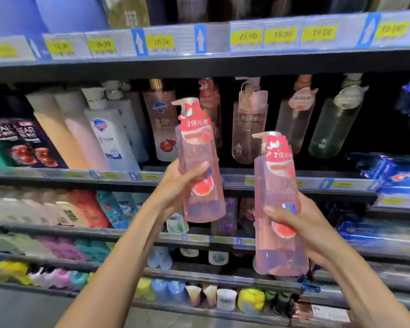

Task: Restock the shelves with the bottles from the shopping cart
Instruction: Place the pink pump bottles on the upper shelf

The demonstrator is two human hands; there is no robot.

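Gripping two clear pink pump bottles upright, pumps up, we hold the left bottle in our left hand and the right bottle in our right hand, near the shelf.

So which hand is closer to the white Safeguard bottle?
Left. The left hand is just right of the white Safeguard bottle; the right hand is farther right and lower.
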